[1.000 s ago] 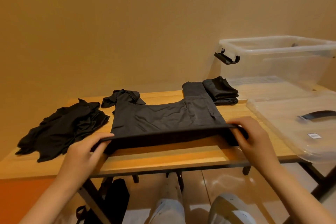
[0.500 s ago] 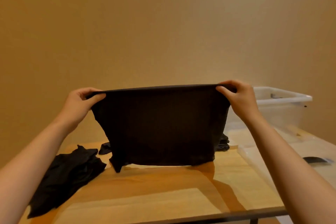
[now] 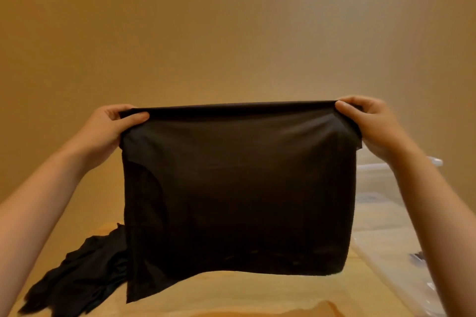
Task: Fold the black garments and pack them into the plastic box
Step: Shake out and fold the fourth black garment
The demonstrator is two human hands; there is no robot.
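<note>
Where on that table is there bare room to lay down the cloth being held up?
Bare wood shows on the table's near strip, below the garment, between the crumpled black pile at left and the clear lid at right. The right side is crowded: lid, with the plastic box behind. Anything behind the garment is hidden.

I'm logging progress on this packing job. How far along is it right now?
Done: nothing finished shows; the plastic box is mostly hidden behind the right arm. In hand: the left hand and right hand pinch the top corners of one black garment, held up. Left: folding it, folding the crumpled black pile on the table, then packing everything.
</note>
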